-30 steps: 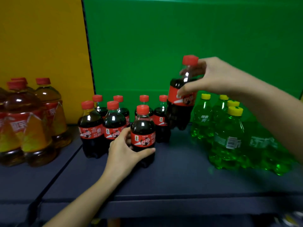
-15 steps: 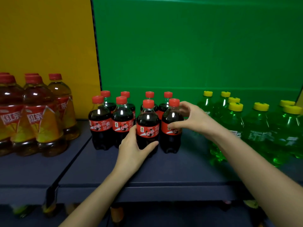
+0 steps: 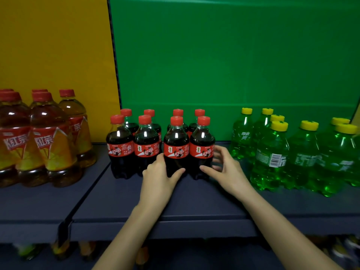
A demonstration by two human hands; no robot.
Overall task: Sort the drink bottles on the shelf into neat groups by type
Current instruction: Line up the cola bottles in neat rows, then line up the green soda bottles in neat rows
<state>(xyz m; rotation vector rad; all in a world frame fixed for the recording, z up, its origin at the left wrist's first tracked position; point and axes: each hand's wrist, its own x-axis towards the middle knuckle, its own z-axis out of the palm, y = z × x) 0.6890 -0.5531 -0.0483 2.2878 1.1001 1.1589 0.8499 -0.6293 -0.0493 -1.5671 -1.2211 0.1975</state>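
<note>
Several small cola bottles with red caps stand in two rows at the shelf's middle. My left hand point(image 3: 159, 172) wraps the base of the third front cola bottle point(image 3: 176, 145). My right hand point(image 3: 224, 168) cups the lower right side of the rightmost front cola bottle point(image 3: 202, 147), thumb under its front, fingers curled at its side. Amber tea bottles point(image 3: 48, 137) with red caps are grouped at the left. Green soda bottles point(image 3: 272, 152) with yellow caps are grouped at the right.
The dark blue shelf point(image 3: 194, 201) has a seam point(image 3: 85, 195) between the tea and cola sections. A yellow panel point(image 3: 54, 45) and a green panel point(image 3: 233, 55) form the back wall. Blurred items lie on a lower level under the shelf edge.
My right hand brought a cola bottle down from the air and set it at the right end of the front row, then slid down to its base. My left hand stayed on its bottle.
</note>
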